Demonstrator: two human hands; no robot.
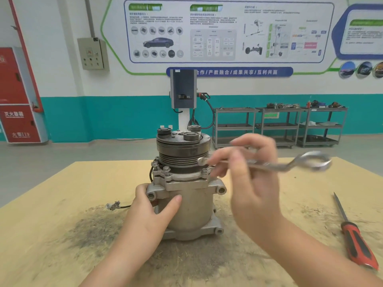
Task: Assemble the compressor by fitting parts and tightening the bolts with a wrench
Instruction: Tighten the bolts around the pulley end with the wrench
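I am working bare-armed: my left forearm (124, 255) and right forearm (310, 249) are showing uncovered from the near edge. My left hand (149, 212) and right hand (248, 183) are going bare too, with slim fingers (173, 203) and short, plain nails.

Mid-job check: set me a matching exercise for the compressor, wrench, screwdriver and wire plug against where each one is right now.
Things:
1. compressor
2. wrench
3. screwdriver
4. wire plug

Places:
A. lying untouched on the table, far right
B. held in the right hand
C. lying on the table, left of the compressor
D. standing upright, gripped by the left hand

Pairs: 1-D, 2-B, 3-A, 4-C.
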